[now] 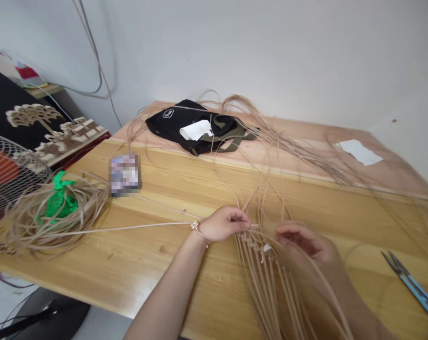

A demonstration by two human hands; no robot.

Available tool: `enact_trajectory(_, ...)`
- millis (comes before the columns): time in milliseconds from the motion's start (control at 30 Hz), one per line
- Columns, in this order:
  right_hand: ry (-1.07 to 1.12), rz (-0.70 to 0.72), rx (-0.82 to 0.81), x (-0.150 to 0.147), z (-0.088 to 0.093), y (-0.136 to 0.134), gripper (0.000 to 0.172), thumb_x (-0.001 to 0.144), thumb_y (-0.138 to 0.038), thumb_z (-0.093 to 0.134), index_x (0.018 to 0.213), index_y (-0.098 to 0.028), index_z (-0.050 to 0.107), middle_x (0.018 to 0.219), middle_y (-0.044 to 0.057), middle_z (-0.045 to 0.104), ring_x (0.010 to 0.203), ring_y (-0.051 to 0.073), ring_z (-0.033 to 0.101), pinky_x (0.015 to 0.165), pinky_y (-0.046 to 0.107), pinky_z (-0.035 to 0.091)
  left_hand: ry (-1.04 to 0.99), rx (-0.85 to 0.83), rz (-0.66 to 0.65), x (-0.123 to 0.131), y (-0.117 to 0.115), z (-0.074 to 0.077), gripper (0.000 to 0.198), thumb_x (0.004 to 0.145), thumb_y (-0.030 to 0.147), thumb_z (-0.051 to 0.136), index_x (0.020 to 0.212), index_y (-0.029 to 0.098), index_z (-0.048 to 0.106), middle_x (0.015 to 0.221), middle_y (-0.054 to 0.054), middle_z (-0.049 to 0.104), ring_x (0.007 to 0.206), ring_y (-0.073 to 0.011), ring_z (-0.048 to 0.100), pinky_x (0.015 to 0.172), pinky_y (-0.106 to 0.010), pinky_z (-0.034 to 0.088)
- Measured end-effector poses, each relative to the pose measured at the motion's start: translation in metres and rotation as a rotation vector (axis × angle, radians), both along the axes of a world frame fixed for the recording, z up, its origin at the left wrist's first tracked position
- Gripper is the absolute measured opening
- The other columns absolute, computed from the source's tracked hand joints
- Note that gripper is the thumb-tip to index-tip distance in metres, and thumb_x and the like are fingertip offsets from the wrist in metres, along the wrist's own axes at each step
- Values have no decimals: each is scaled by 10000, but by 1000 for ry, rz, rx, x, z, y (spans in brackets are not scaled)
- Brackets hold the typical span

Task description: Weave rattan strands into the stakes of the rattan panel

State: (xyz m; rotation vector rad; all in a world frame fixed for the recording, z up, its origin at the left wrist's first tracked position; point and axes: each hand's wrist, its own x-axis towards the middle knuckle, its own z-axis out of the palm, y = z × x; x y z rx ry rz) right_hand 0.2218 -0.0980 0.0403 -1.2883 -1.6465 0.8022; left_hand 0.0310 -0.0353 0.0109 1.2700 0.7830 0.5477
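Note:
A piece of rattan weaving [251,242] lies on the table in front of me, its long strands fanning toward me and others rising away at the back. My left hand [226,224] pinches a rattan strand at the upper left edge of the woven band. To the right of the band, my right hand [306,243] is blurred, its fingers curled beside a strand that arcs past it; whether it grips that strand is hard to see. A small white tie [266,248] sits on the woven part.
A coil of rattan [89,208] with a green plastic strip [61,203] lies at left, near a fan [8,174]. Blue-handled scissors [408,281] rest at right. A black bag [182,123], loose rattan strands [295,146] and white paper [361,152] lie at the back.

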Motion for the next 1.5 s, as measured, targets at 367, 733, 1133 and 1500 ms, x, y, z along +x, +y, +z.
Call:
enact_trajectory(367, -475, 191, -226, -15, 37, 5, 270, 783, -347, 462, 606, -206, 611, 544, -7, 604, 487, 125, 552, 413, 211, 417, 9, 10, 2, -1, -1, 1, 204, 687, 289, 577, 702, 86, 565, 616, -3, 531, 568, -65, 453, 564, -183, 351)
enact_trajectory(733, -649, 86, -360, -40, 14, 11, 170, 703, -247, 518, 547, -191, 555, 494, -19, 524, 467, 112, 461, 427, 204, 296, 7, 16, 15, 0, -2, 2, 215, 676, 305, 583, 680, 92, 556, 611, 2, 523, 575, -66, 441, 555, -181, 338)
enact_trajectory(1133, -540, 48, -468, -30, 14, 6, 214, 715, -316, 485, 754, -204, 663, 655, 19, 633, 565, 146, 514, 521, 244, 344, 5, 67, 22, 1, -1, -3, 197, 686, 292, 562, 692, 95, 561, 619, -3, 535, 581, -77, 459, 569, -194, 349)
enact_trajectory(1500, -308, 160, -660, -32, 11, 10, 132, 721, -239, 430, 643, -169, 510, 526, -42, 419, 468, 83, 360, 445, 200, 281, -16, 31, 32, 1, -1, -2, 138, 679, 232, 570, 698, 95, 573, 611, 6, 532, 565, -65, 445, 564, -189, 345)
